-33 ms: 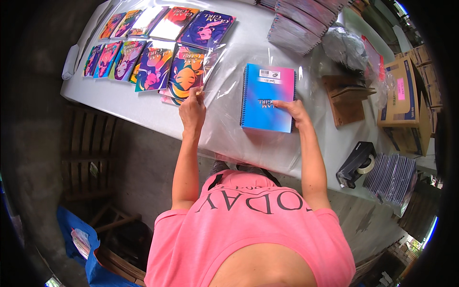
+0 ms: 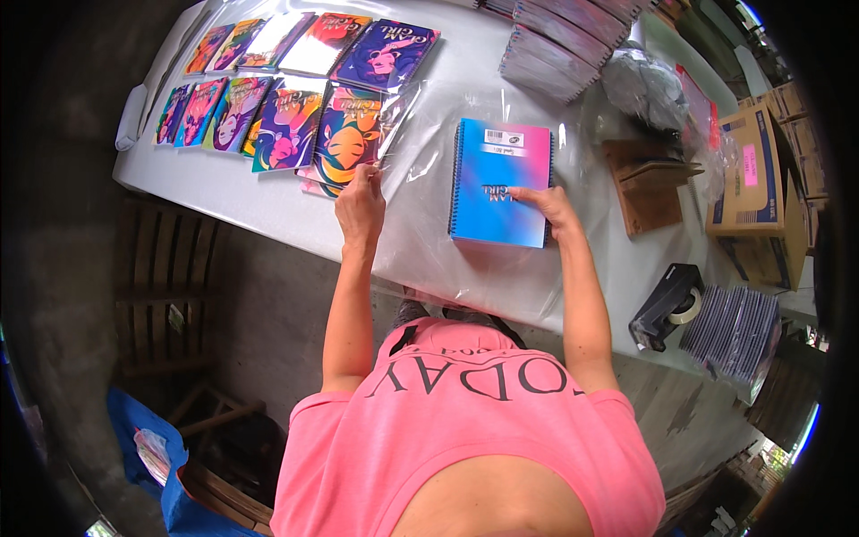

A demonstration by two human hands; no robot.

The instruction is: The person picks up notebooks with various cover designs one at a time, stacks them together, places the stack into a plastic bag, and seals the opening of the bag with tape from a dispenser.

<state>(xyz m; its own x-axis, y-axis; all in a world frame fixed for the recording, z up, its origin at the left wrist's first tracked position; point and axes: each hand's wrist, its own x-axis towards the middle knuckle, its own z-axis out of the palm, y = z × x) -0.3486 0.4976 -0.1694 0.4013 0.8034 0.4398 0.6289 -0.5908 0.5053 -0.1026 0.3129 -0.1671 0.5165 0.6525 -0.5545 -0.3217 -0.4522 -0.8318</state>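
A blue-and-pink spiral notebook [image 2: 501, 166], apparently the top of a small pile, lies on clear plastic film [image 2: 416, 210] spread over the white table. My right hand [image 2: 550, 210] grips its right edge, thumb on the cover and fingers out of sight at the side. To the left, my left hand [image 2: 361, 210] is closed in a pinch on the film's edge, beside a notebook with an orange-and-dark cover [image 2: 352, 130]. Several more colourful notebooks [image 2: 286, 121] lie in two rows beyond that hand.
Wrapped notebook stacks [image 2: 559, 54] stand at the far right, near crumpled plastic [image 2: 644, 85]. A brown wooden piece [image 2: 644, 188], a black tape dispenser [image 2: 667, 309], another notebook stack [image 2: 732, 331] and a cardboard box [image 2: 756, 197] line the right side. A wooden chair [image 2: 165, 286] stands left.
The plastic film has shifted slightly near my left hand. Both hands keep their places, and the notebook pile has barely moved.
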